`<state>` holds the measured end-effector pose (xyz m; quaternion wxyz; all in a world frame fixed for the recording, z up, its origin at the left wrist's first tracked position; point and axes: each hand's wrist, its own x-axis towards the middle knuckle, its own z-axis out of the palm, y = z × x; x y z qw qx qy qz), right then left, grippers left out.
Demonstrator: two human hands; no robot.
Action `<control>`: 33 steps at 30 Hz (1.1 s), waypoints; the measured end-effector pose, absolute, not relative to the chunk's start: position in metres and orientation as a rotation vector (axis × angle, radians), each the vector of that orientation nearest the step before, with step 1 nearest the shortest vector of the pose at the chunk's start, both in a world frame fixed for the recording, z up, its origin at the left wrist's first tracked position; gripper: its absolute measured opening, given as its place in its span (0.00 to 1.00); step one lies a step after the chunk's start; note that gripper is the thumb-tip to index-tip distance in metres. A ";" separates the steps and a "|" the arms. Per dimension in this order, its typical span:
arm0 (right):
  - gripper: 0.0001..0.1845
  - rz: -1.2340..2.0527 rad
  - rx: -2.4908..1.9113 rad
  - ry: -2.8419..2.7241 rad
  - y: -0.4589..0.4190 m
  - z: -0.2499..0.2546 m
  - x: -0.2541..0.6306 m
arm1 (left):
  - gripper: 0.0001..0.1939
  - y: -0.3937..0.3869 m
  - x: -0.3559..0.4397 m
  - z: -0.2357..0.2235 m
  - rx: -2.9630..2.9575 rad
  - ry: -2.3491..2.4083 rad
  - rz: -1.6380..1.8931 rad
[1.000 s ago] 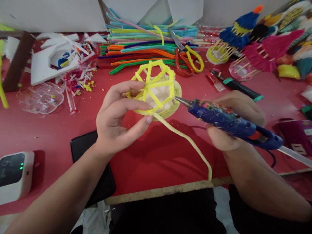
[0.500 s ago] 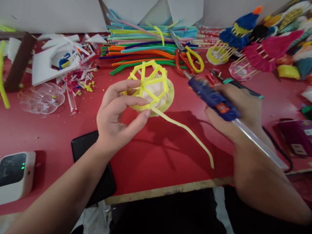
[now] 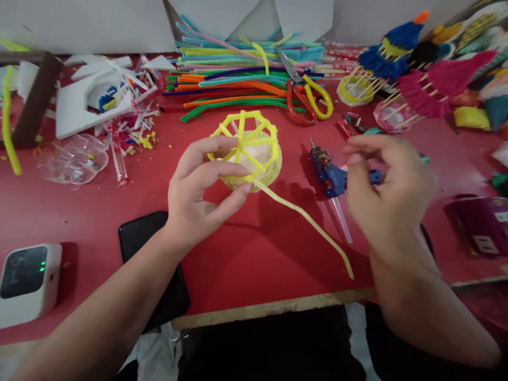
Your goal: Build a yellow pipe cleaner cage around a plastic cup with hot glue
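Near centre, toward twelve o'clock, a yellow openwork frame (image 3: 257,142), likely light, springy and crushable, best held gently by its rim (image 3: 274,149), is pinched in the left hand (image 3: 202,185), while the half-curled right hand (image 3: 392,180) hovers at three o'clock, any grip on the glue gun (image 3: 327,172) unclear.

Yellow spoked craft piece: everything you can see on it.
The yellow spoked craft piece looks like fuzzy pipe cleaner: a many-sided rim with straight spokes meeting at a hub. Behind the spokes is a pale, round base edged in duller yellow. A loose pale-yellow strand trails from it toward the lower right. The left hand grips its near-left side between fingers and thumb, spokes facing the camera. Whether its base touches the red table isn't clear.
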<state>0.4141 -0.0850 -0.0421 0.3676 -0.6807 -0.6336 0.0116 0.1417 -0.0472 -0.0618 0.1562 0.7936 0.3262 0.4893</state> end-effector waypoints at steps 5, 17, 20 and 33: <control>0.11 0.973 -1.339 -1.684 -0.102 -0.034 0.386 | 0.12 -0.047 0.140 -0.061 2.381 0.976 1.377; 0.05 0.189 -1.237 -1.989 -0.097 -0.031 0.400 | 0.10 -0.047 0.141 -0.061 2.455 0.883 1.237; 0.06 0.010 -1.275 -2.018 -0.096 -0.034 0.398 | 0.09 -0.047 0.140 -0.061 2.456 0.843 1.237; 0.10 -0.211 -1.216 -2.084 -0.100 -0.036 0.393 | 0.10 -0.046 0.140 -0.061 2.472 0.851 1.209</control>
